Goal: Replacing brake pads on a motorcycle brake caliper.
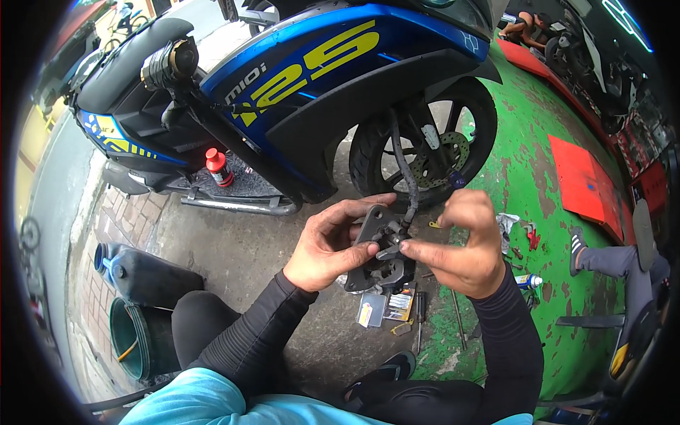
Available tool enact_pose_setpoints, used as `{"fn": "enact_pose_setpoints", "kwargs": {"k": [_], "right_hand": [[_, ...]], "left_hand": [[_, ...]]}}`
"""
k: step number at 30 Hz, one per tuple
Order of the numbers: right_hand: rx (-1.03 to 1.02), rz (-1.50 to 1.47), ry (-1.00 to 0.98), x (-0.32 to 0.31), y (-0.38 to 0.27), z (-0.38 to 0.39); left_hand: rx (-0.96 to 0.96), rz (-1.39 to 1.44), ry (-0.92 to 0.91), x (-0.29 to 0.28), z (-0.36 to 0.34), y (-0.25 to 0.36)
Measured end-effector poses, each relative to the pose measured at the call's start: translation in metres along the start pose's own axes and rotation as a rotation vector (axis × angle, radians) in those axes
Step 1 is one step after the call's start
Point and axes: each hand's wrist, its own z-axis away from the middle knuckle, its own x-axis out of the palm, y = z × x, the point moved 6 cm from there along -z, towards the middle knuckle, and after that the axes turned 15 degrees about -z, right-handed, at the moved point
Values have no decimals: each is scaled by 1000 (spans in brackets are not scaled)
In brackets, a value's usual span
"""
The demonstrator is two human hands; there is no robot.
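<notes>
A dark brake caliper (399,270) is up in front of me, with my left hand (322,244) closed round its bracket plate and the thumb pressed on its face. A black brake hose (402,156) rises from the caliper towards the scooter's front fork. My right hand (471,248) has its fingers bent. One fingertip presses on a small metal part near the caliper's middle, and whatever may sit under that fingertip is hidden. Behind the caliper stands the front wheel (361,152) with its brake disc (443,161).
The blue scooter (312,71) fills the far side, a red bottle (219,168) on its footboard. Below my hands lie a bit case (401,303) and a screwdriver (420,315). A dark jerrycan (152,275) and a green bucket (145,347) stand left. Another person (524,28) crouches far right.
</notes>
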Motion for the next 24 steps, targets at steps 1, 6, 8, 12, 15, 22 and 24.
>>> {"fn": "enact_pose_setpoints", "kwargs": {"k": [1,6,8,12,15,22,24], "right_hand": [[-2,1,-10,3,-2,2],[-153,80,61,7,-8,11],[-171,101,62,7,-9,12],[-231,197,27,12,-17,15],[-232,229,8,15,-20,18],[-245,271,-4,19,-25,22],[-245,273,-7,19,-25,22]], "left_hand": [[4,-14,-9,0,0,1],[25,-12,-19,0,-1,1],[18,-15,-27,0,-1,1],[21,10,-21,-3,0,-3],[79,-11,-86,-2,-2,-3],[20,26,-31,0,-1,-4],[20,29,-31,0,-1,-4]]}}
